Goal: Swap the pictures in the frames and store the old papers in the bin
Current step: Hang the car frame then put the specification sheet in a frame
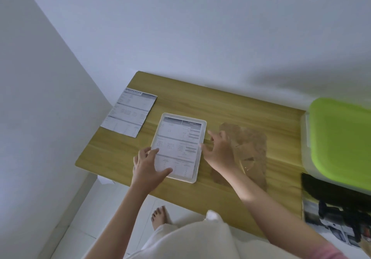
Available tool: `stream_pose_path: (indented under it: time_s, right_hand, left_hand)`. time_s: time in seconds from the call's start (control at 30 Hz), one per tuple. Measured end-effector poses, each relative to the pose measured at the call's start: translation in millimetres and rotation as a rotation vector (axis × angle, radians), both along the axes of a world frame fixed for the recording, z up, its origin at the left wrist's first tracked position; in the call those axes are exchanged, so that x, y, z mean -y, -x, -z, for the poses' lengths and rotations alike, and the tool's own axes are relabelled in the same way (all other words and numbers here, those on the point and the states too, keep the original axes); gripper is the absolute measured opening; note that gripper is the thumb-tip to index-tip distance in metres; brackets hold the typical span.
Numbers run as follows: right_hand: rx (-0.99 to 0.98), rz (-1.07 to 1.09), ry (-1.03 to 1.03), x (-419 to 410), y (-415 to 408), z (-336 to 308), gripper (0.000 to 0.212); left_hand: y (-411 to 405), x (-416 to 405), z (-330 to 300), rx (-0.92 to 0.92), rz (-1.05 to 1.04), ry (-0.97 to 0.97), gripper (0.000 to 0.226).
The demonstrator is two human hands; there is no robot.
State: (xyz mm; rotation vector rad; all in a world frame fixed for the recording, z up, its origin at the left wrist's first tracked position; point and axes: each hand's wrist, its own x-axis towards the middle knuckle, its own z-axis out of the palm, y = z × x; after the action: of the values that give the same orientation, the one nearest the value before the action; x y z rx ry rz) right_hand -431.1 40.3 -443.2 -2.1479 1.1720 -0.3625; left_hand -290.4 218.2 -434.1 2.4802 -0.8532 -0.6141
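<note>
A white picture frame (pixel 202 132) lies flat in the middle of the wooden table (pixel 230 106), with a printed sheet of tables (pixel 176 144) lying in it. My left hand (pixel 147 168) rests on the frame's near left corner, thumb and fingers spread over the sheet's edge. My right hand (pixel 218 150) hovers at the frame's right edge with fingers spread and relaxed, touching or nearly touching the sheet's side. A brown backing board (pixel 251 148) lies on the table right of the frame, partly under my right wrist. A second printed sheet headed "Specification" (pixel 129 112) lies at the table's far left corner.
A clear bin with a green lid (pixel 341 144) stands at the right edge. In front of it lies a dark photo print (pixel 333 208). White walls close in the table at the back and left. My bare foot (pixel 159 216) shows on the white floor tiles.
</note>
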Motion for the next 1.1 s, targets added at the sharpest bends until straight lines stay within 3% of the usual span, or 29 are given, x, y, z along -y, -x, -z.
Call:
stream_pose_path:
  time_s: [0.17,0.27,0.4,0.67,1.1]
  right_hand:
    - [-0.269,-0.150,-0.068,16,-32,-13,0.065]
    - [-0.367,-0.171,-0.128,29,-44,-9,0.075]
    - [-0.415,-0.151,-0.163,37,-56,-5,0.072]
    - [-0.397,-0.046,-0.145,31,-67,-3,0.085]
    - [-0.393,0.011,-0.123,28,-73,-2,0.092]
  left_hand:
    - [-29,-19,13,-0.046,0.140,-0.108,0.111]
    - [-40,-23,20,-0.036,0.200,-0.078,0.107]
    - [-49,-22,21,-0.038,0.242,-0.040,0.097]
    - [-50,-18,28,-0.058,0.216,0.051,0.081]
    - [-51,-13,33,-0.091,0.166,0.073,0.077]
